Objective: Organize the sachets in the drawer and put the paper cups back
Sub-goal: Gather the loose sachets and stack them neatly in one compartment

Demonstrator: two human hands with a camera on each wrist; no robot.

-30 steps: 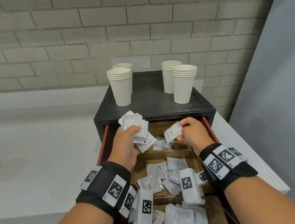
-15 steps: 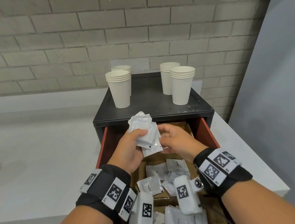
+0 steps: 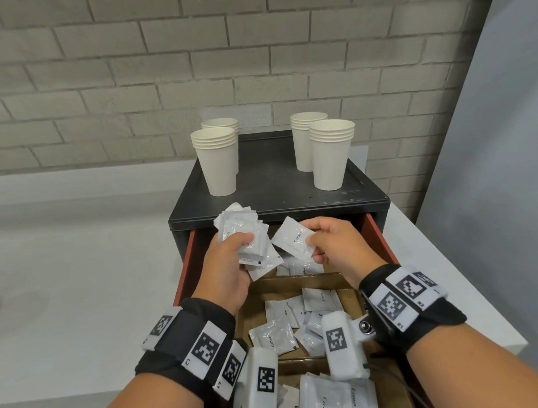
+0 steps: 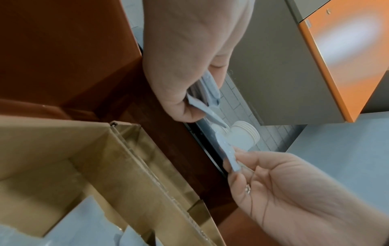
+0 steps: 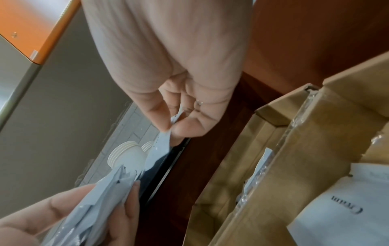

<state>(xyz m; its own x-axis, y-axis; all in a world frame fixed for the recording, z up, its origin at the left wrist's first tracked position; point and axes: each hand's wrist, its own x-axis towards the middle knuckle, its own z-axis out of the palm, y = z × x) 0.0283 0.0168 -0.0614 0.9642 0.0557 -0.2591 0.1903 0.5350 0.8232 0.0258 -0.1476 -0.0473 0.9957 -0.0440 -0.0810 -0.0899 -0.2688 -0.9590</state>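
Observation:
My left hand [image 3: 233,255] grips a fanned stack of white sachets [image 3: 248,237] above the far end of the open red drawer [image 3: 186,268]. My right hand [image 3: 322,244] pinches a single white sachet [image 3: 293,242] printed "Cream" just right of that stack. In the left wrist view the stack of sachets [image 4: 208,93] is edge-on under my left hand and the single sachet [image 4: 229,154] is in my right hand's fingers. In the right wrist view thumb and forefinger pinch the single sachet [image 5: 160,146]. Loose sachets [image 3: 271,335] lie in cardboard compartments [image 3: 299,280]. Several stacks of paper cups [image 3: 219,159] stand on the black cabinet top [image 3: 275,184].
The black cabinet sits on a white counter [image 3: 74,283] against a grey brick wall [image 3: 186,65]. A grey panel [image 3: 498,153] rises at the right. Cardboard dividers split the drawer into front, middle and back compartments.
A second ago my right hand held a sachet apart from the stack, then came up against the stack. Now it is a little to the right, pinching a single "Cream" sachet.

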